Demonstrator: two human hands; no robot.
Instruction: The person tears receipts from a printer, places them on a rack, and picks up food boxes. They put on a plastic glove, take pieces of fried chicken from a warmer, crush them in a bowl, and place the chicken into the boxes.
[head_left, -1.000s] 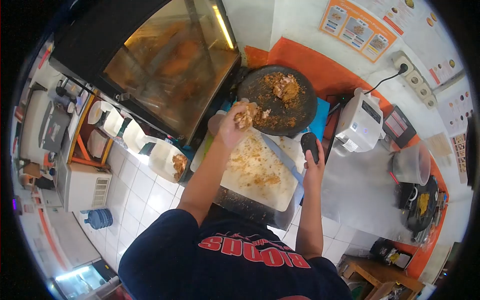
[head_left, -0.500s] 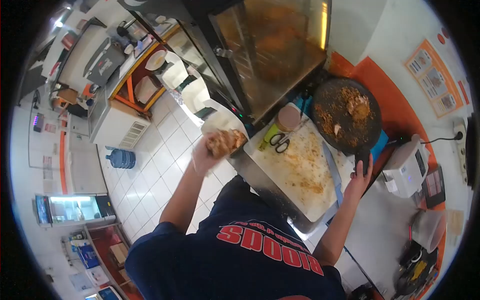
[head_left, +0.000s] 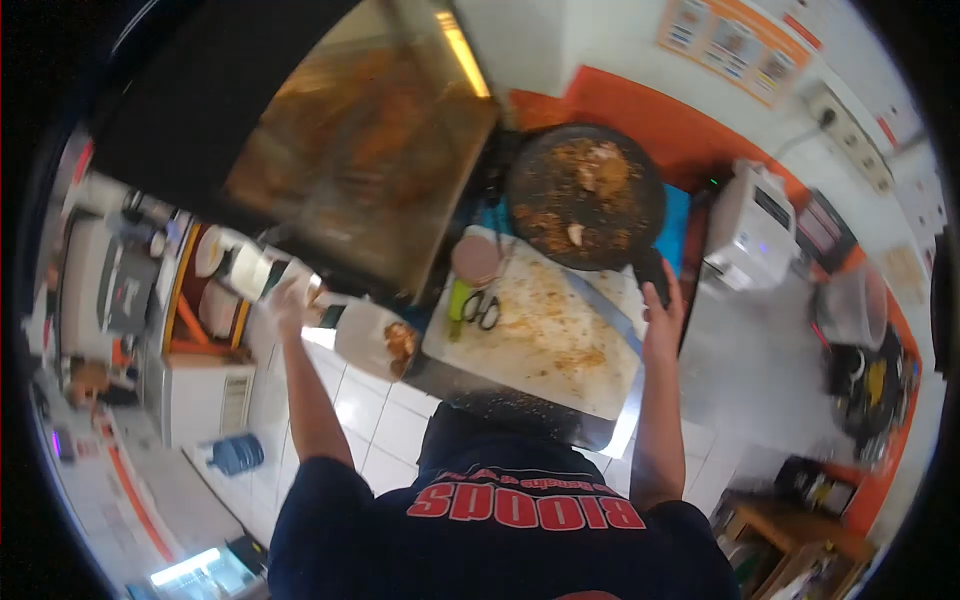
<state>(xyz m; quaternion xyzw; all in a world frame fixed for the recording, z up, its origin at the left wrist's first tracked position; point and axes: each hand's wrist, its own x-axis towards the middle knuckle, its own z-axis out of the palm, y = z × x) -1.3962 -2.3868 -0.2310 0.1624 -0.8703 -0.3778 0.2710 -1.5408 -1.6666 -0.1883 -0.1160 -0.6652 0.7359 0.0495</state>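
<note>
My right hand (head_left: 662, 318) is closed round the black handle of a dark pan (head_left: 550, 220), which holds brown crumbly food and paler pieces. On the left, my left hand (head_left: 291, 302), blurred, reaches over a row of white containers; what its fingers hold, if anything, cannot be made out. Nearest to it is a white container (head_left: 362, 340) with a brown food piece (head_left: 400, 342) at its right end. Between my hands lies a white cutting board (head_left: 540, 370) strewn with crumbs, with a knife (head_left: 603, 307) and black-handled scissors (head_left: 481, 309) on it.
A jar with a pinkish lid (head_left: 476, 260) stands at the board's upper left. Behind is a glass display case (head_left: 350, 170). A white device (head_left: 750, 225) and a clear tub (head_left: 850, 305) are at the right. A blue water bottle (head_left: 236, 454) stands on the floor.
The view has turned and shifted. My left hand has moved left from the near white container, where a brown food piece now lies. My right hand still holds the pan handle.
</note>
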